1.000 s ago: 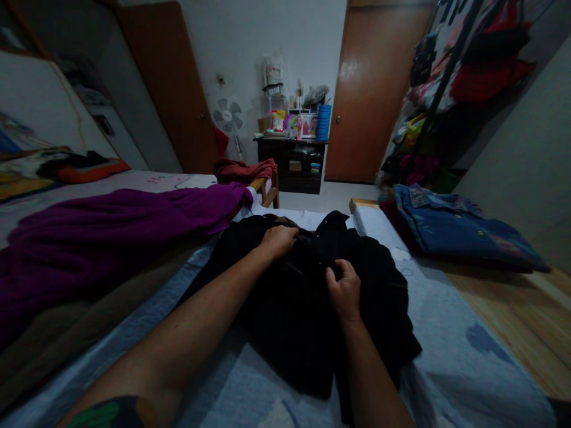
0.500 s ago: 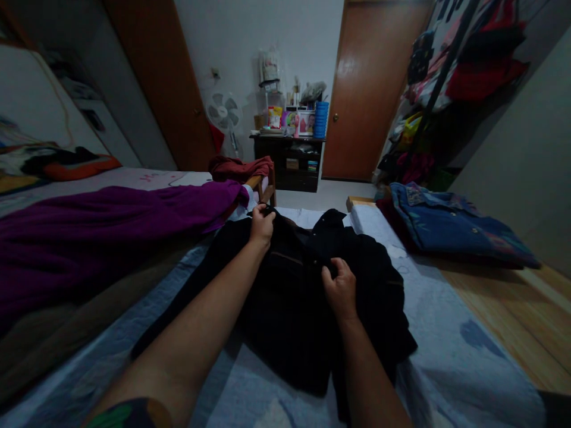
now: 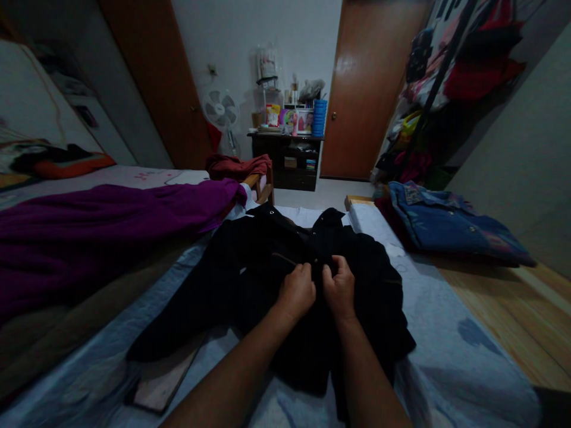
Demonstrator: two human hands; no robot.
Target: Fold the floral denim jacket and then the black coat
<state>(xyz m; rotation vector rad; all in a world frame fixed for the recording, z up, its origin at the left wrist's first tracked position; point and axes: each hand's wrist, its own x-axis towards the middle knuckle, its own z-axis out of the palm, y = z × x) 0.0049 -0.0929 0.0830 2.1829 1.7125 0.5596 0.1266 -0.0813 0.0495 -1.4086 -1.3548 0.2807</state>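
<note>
Lying spread on the bed (image 3: 446, 333), the black jacket (image 3: 259, 285) has its collar near the far edge and its hem toward the near edge. The person's left hand (image 3: 298, 289) is closed at the middle of the front, apparently gripping cloth, though the fingertips are hidden; the right hand (image 3: 339, 289) pinches the front just beside it, near a small metal snap (image 3: 316, 260). As for progress, the body is laid out and both hands are together at the front, but the collar stands open, with a bare snap (image 3: 272, 212) showing on its left flap. One sleeve (image 3: 178, 315) stretches toward the near left corner, unfolded, over a flat pale thing (image 3: 163, 380) too dim to identify. Whether any lower snap is joined cannot be told. Just past the bed's right edge, a folded denim garment (image 3: 450, 220) rests on dark red cloth (image 3: 388, 217) over wooden boards (image 3: 504, 315). Among the containers, the dark cabinet (image 3: 281, 178) by the wall holds a small box (image 3: 289, 161) and a blue item (image 3: 311, 164) on its open shelf; above, a yellow-and-red packet (image 3: 273, 115) stands closer to its left edge than the ribbed blue container (image 3: 319, 117) near its right edge. The contents of both are out of sight.
</note>
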